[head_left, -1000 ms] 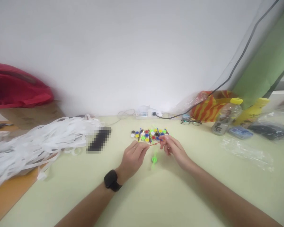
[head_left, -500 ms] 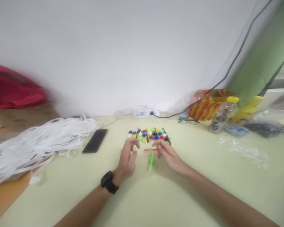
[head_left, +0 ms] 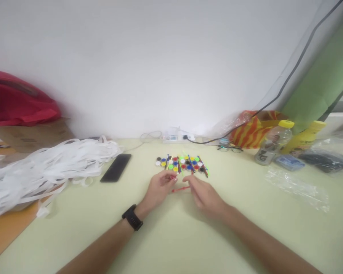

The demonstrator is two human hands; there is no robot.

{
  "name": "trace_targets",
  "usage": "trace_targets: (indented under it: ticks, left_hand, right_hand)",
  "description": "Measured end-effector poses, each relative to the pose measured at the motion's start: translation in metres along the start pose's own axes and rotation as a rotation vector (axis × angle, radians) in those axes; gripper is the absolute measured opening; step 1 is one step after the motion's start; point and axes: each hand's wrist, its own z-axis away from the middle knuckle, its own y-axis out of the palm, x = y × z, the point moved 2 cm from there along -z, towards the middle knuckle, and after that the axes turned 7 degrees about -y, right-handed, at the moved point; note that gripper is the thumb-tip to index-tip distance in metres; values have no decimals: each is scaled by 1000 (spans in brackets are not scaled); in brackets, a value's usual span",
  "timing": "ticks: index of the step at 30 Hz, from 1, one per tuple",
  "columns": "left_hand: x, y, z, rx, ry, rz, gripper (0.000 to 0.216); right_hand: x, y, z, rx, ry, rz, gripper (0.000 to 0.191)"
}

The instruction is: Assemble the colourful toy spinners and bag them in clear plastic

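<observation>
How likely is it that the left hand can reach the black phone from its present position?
Probably yes: the phone lies to the left of the left hand, and no object shows between them. However, this hand seems to hold a small red piece.

The left hand [head_left: 160, 186] pinches a small red part [head_left: 173, 177] above the bench [head_left: 171, 232]. A red rod [head_left: 180, 189] projects left from the right hand [head_left: 204, 194]. Multicoloured discs [head_left: 170, 166] lie at the far side; a black smartphone [head_left: 116, 168] lies left.
</observation>
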Motion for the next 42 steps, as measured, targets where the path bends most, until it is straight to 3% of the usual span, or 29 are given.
trace_targets:
  ticks: [4, 6, 10, 14, 17, 27, 36, 42]
  left_hand:
    - [1, 4, 2, 74, -23, 10, 24]
    - [1, 5, 3, 85, -52, 11, 26]
    - [-3, 7, 5, 121, -109, 45, 35]
    - [-7, 10, 10, 235, -132, 89, 28]
    - [-11, 13, 13, 297, -158, 115, 35]
    - [-24, 12, 11, 267, -103, 54, 28]
    - [-21, 11, 12, 240, -48, -20, 24]
    - [-19, 10, 11, 221, -5, -62, 22]
  right_hand:
    - [-17, -19, -1, -47, 307, 209, 35]
    - [-19, -27, -1, -125, 372, 209, 31]
    - [-10, -23, -4, -318, 267, -191, 18]
    - [-1, 9, -6, -321, 270, -672, 21]
    - [3, 27, -6, -310, 255, -787, 20]
    - [-5, 20, -3, -257, 107, -472, 15]
    - [2, 14, -2, -237, 51, -302, 17]
    - [-1, 14, -4, -256, 88, -343, 14]
